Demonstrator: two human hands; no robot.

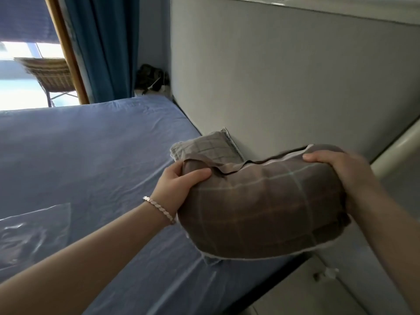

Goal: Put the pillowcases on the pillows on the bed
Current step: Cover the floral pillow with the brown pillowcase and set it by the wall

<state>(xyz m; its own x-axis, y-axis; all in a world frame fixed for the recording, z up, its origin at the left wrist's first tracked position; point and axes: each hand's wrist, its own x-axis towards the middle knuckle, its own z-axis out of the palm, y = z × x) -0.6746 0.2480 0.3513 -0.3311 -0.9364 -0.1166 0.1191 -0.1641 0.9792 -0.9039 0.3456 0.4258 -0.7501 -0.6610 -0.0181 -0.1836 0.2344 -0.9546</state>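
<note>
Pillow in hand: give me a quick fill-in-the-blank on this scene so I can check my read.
1. The pillow is held over the ____ sheet.
2. The bracelet is on the ____ wrist.
3. The left hand and right hand grip the pillow; ____ touches the bag.

Missing words: blue; left; neither

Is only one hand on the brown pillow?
No: the left hand and the right hand each grip one end of the pillow.
</note>
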